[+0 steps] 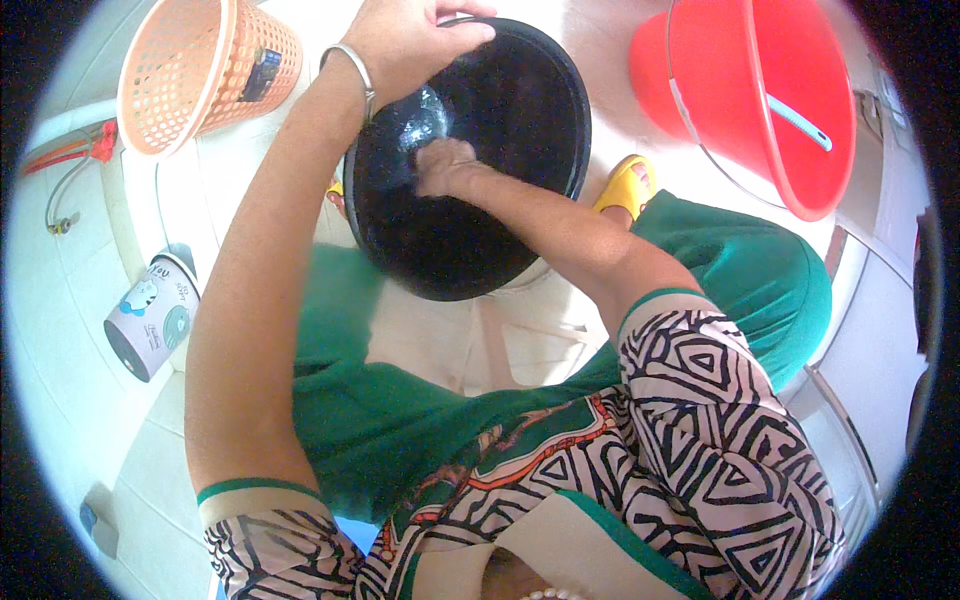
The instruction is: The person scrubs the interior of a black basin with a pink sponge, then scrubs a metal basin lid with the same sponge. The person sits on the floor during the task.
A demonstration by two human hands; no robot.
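A round black basin (500,110) is tilted in front of me, its dark inside facing me. My left hand (415,35) grips the basin's far rim, thumb on one side and fingers partly cut off by the top edge of the view. Reaching down inside is my right hand (447,165), smeared by motion, with its fingers hard to make out. Just beyond that hand a shiny, whitish patch (425,115) glints against the black; whether it is water or a clear thing I cannot tell.
An orange perforated basket (210,80) stands far left, a red bucket (715,100) with a light-blue handle (800,122) inside far right. A grey printed bin (150,315) is at left. My yellow slipper (630,185) rests beside the basin; a pale frame (500,340) shows below it.
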